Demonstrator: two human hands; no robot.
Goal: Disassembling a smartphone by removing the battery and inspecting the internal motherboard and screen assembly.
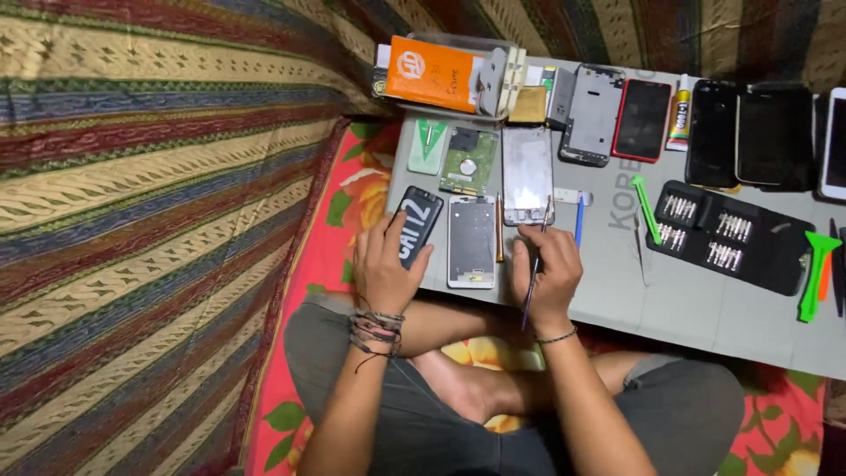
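A: Right hand point(548, 269), status?
B: Fingers closed around a thin blue tool point(533, 280), tip at the lower end of the grey frame point(528, 174).
A: Left hand point(385, 269)?
B: Fingers curled on a dark phone point(417, 226) at the board's point(687, 304) left edge.
A: Surroundings?
B: White frame point(471, 241) between the hands; bit case point(727, 236) toward the right edge; orange box point(434, 72) at the far left corner.

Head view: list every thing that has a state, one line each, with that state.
Left hand: gripping the black phone.
Right hand: holding a thin tool, tip on the phone frame.
White phone: flat, untouched.
Bit case: open, bits showing.
Glue tube: capped, lying down.
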